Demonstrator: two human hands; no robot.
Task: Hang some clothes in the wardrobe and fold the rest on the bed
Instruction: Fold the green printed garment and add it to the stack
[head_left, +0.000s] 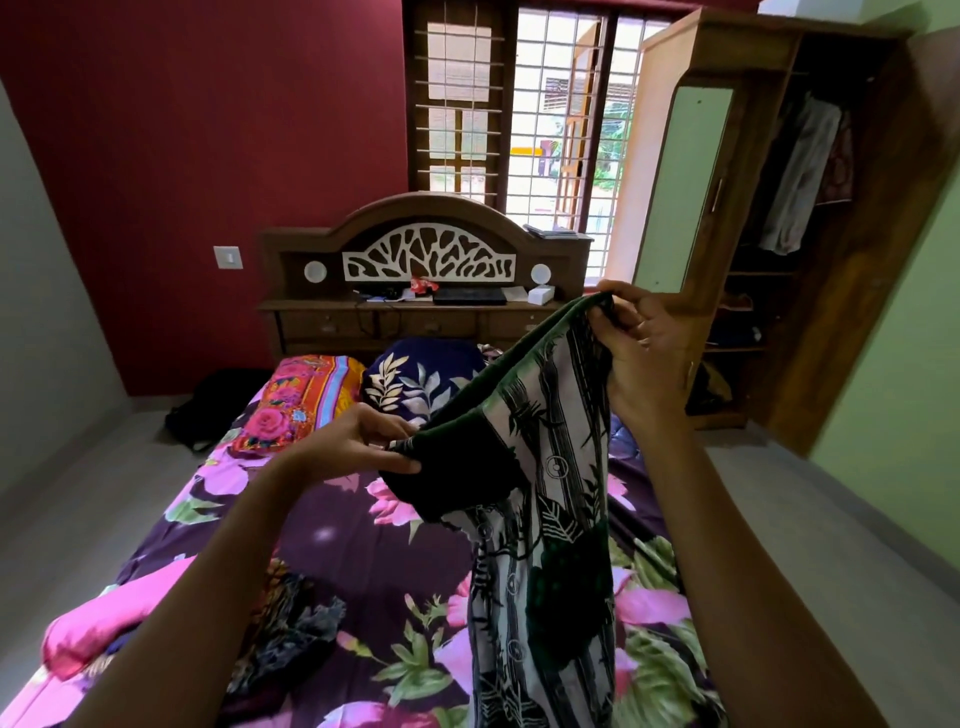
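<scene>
Green-and-white printed garment (550, 519) is hanging in the middle of the frame above the bed (363, 545), its lower length trailing toward the bottom edge. The left hand (358, 441) is pinching a dark green edge of the cloth at mid-frame, thumb and fingers closed on the fabric. The right hand (644, 348), higher and to the right, is gripping the top edge with curled fingers, so the cloth is sloping between the two.

The bed is filling the lower half of the frame and is wearing a dark purple sheet printed with large pink flowers and green leaves. At its lower left a pink garment (104, 618) is lying bunched, and just beside it a dark patterned garment (291, 634) is lying crumpled. Two pillows are resting at the head end: a pink-and-orange floral pillow (296, 400) on the left and a navy leaf-print pillow (415, 379) just to its right. Behind them a carved wooden headboard (428, 254) is standing against a dark red wall (208, 130), its shelf carrying a flat black item (470, 296). A barred window (550, 114) is letting in daylight at the upper centre. At the upper right the wardrobe (841, 322) is standing with its door (680, 187) swung open, and clothes (800, 176) are hanging in its upper part above shelves. A green wall (904, 364) is running down the right edge, and a black bag (213, 405) is sitting on the grey floor (78, 493) left of the bed.
</scene>
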